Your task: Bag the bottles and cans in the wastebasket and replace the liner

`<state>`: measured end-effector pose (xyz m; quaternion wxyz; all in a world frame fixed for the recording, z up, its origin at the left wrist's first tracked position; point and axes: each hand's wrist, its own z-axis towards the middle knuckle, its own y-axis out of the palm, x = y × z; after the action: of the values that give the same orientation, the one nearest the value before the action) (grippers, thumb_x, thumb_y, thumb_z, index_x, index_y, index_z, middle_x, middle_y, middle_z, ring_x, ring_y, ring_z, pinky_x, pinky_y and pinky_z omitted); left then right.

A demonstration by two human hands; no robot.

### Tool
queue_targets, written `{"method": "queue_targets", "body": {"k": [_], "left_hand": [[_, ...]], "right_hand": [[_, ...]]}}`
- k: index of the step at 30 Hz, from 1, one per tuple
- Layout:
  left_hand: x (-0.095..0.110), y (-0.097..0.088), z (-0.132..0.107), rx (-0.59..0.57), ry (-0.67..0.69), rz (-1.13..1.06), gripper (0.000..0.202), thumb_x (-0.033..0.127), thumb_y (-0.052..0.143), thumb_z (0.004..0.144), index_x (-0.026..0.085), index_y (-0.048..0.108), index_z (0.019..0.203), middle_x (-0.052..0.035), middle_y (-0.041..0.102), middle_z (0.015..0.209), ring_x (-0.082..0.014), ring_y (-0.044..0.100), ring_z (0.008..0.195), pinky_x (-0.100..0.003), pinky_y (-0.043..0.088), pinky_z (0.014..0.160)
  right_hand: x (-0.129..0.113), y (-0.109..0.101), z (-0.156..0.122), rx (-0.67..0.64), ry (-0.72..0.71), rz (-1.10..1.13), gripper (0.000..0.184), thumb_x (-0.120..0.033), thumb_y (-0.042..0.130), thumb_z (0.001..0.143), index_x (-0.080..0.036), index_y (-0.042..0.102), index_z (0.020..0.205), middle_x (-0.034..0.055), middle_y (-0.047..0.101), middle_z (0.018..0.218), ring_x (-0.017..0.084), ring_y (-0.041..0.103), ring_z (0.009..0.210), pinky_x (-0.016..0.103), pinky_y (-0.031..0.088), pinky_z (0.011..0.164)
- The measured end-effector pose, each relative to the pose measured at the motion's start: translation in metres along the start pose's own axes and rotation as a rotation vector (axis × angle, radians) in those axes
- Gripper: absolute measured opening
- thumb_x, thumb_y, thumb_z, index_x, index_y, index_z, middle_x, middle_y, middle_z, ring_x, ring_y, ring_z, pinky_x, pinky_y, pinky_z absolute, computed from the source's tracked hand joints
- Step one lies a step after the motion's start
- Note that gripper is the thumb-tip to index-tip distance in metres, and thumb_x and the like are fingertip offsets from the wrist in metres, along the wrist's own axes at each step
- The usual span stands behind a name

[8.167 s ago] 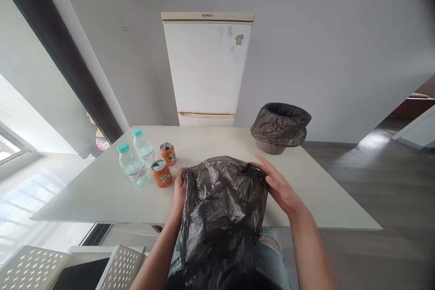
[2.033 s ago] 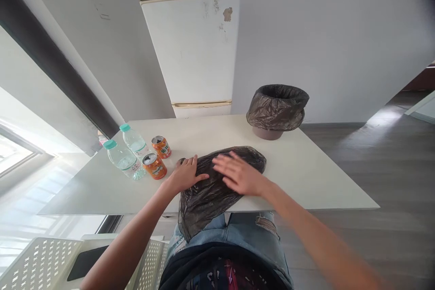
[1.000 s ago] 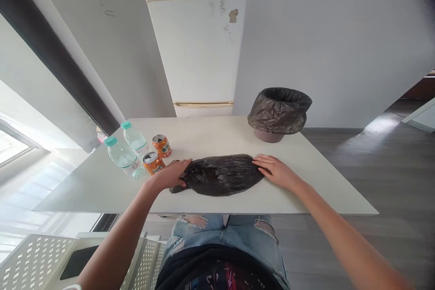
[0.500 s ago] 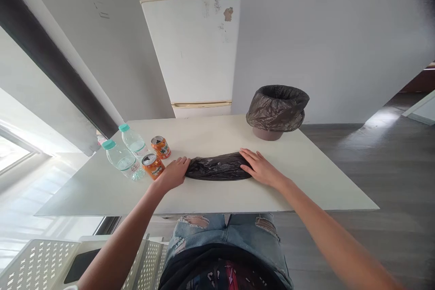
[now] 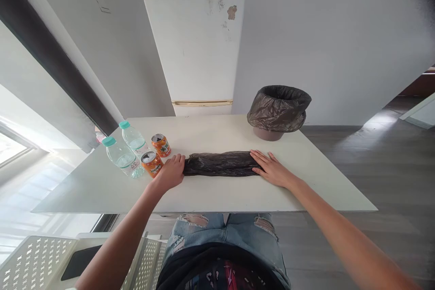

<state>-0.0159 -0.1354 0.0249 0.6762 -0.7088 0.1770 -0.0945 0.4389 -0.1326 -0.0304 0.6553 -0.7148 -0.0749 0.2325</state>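
A black plastic garbage bag point(image 5: 219, 164), folded into a long strip, lies across the white table point(image 5: 210, 195) in front of me. My left hand point(image 5: 172, 171) is closed on the bag's left end, its fingers curled over the plastic. My right hand point(image 5: 272, 170) lies flat on the right end with its fingers stretched out. Close by my left hand stand two orange soda cans, a nearer can point(image 5: 151, 163) and a farther can point(image 5: 161, 145). Beside them are two clear bottles with teal caps, a front bottle point(image 5: 123, 158) and a rear bottle point(image 5: 133, 138).
A brown trash bin point(image 5: 268, 134) with a black liner point(image 5: 277, 111) over its rim stands at the table's back right. Behind the table is a white refrigerator point(image 5: 197, 50) against a grey wall. A pale perforated plastic piece point(image 5: 37, 258) is at the lower left.
My right hand has moved to the right along the bag. The folded strip is longer and flatter. My left hand has shifted slightly left, still gripping its end.
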Motion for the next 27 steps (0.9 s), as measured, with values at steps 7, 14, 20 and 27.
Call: {"method": "queue_targets", "body": {"k": [7, 14, 20, 27], "left_hand": [[0.077, -0.066, -0.023, 0.267, 0.021, -0.065, 0.083, 0.05, 0.061, 0.095, 0.001, 0.038, 0.159, -0.0291, 0.033, 0.17, -0.0449, 0.026, 0.161, -0.06, 0.02, 0.132], [0.219, -0.026, 0.061, 0.497, 0.417, -0.155, 0.06, 0.033, 0.03, 0.11, -0.002, 0.047, 0.156, -0.0227, 0.049, 0.164, -0.034, 0.043, 0.155, -0.047, 0.027, 0.133], [0.219, 0.017, 0.12, 0.292, 0.346, -0.157, 0.065, 0.038, 0.037, 0.109, -0.005, 0.044, 0.158, -0.0259, 0.046, 0.164, -0.0374, 0.036, 0.159, -0.052, 0.026, 0.133], [0.158, 0.039, 0.094, 0.211, 0.26, -0.18, 0.064, 0.035, 0.025, 0.111, 0.001, 0.039, 0.163, -0.0198, 0.036, 0.171, -0.0323, 0.035, 0.16, -0.055, 0.029, 0.131]], "right_hand": [[0.002, 0.009, 0.0, 0.053, 0.004, -0.027, 0.074, -0.066, 0.022, 0.109, -0.034, 0.007, 0.174, 0.0008, 0.015, 0.179, 0.031, 0.017, 0.166, 0.063, 0.015, 0.135], [0.006, 0.015, 0.001, 0.085, 0.006, -0.056, 0.067, -0.051, 0.019, 0.112, -0.026, 0.017, 0.174, 0.0083, 0.027, 0.176, 0.028, 0.023, 0.166, 0.065, 0.018, 0.133], [0.004, 0.016, 0.002, 0.068, 0.022, -0.056, 0.065, -0.043, 0.018, 0.111, -0.027, 0.016, 0.174, 0.0063, 0.026, 0.177, 0.025, 0.022, 0.166, 0.063, 0.017, 0.133], [-0.001, 0.01, 0.002, 0.02, 0.051, -0.032, 0.067, -0.05, 0.012, 0.11, -0.03, 0.013, 0.174, 0.0005, 0.016, 0.179, 0.024, 0.016, 0.167, 0.06, 0.011, 0.135]]}}
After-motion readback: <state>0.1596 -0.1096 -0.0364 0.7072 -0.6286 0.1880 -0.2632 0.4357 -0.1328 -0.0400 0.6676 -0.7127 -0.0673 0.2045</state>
